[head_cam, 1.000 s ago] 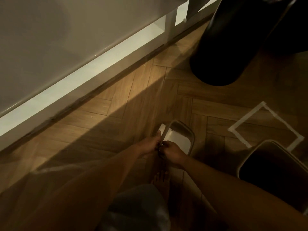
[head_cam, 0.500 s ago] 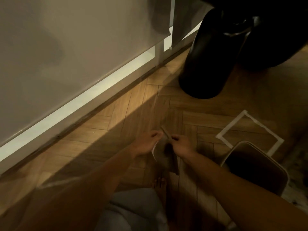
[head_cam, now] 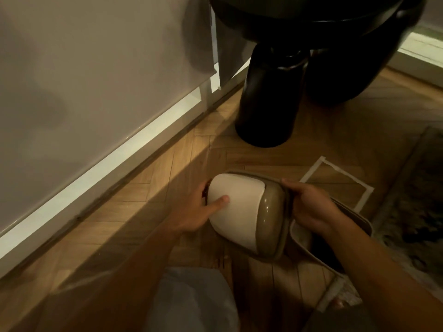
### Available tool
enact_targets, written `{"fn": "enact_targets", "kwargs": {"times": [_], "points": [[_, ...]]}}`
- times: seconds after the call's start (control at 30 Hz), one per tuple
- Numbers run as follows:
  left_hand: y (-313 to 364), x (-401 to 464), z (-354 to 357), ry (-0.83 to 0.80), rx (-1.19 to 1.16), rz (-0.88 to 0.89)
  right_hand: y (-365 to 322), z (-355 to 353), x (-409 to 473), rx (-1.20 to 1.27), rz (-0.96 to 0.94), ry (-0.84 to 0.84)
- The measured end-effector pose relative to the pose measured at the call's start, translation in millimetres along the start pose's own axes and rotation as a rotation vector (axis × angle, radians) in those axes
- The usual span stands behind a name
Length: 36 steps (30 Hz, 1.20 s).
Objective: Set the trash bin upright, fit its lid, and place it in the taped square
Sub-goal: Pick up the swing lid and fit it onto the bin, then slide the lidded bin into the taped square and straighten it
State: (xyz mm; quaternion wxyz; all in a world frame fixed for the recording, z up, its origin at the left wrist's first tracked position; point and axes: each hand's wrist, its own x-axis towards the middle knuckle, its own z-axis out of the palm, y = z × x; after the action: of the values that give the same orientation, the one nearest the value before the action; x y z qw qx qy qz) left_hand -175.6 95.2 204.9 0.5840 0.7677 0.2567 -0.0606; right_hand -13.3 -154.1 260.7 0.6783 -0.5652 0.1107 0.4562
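At frame centre the lid is a smooth, glossy, rounded shell, cream with a taupe band and rim. Half a second ago it showed only edge-on as a thin sliver between the hands; now its domed face is turned up and sits higher, beside the bin. The left hand clasps its left end, thumb pressed on the cream surface. The right hand grips the taupe rim. The open bin stands lower right, overlapping the taped square on herringbone wood floor.
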Motion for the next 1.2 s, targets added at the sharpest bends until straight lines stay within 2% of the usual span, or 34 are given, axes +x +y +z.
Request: {"fn": "enact_targets", "kwargs": {"times": [0.23, 0.4, 0.53, 0.67, 0.77, 1.2], "points": [[52.7, -7.0, 31.9, -0.169, 0.009, 0.119, -26.3, -44.2, -40.9, 0.196, 0.021, -0.041], [73.5, 13.7, 64.1, -0.141, 0.032, 0.069, -42.7, -82.7, -50.1, 0.269, -0.159, -0.082], [82.7, 38.0, 91.3, -0.104, 0.054, 0.044, -40.3, -119.6, -42.6, 0.043, -0.309, 0.077], [83.2, 60.0, 112.7, -0.111, 0.074, 0.06, -27.9, -138.3, -37.6, -0.331, -0.34, 0.382], [83.1, 72.6, 129.4, -0.155, 0.1, 0.058, -17.7, -148.8, -34.3, -0.469, -0.351, 0.512], [85.9, 92.1, 178.5, -0.207, 0.059, -0.017, 20.2, -193.8, -36.4, -0.404, -0.274, 0.408]]}}
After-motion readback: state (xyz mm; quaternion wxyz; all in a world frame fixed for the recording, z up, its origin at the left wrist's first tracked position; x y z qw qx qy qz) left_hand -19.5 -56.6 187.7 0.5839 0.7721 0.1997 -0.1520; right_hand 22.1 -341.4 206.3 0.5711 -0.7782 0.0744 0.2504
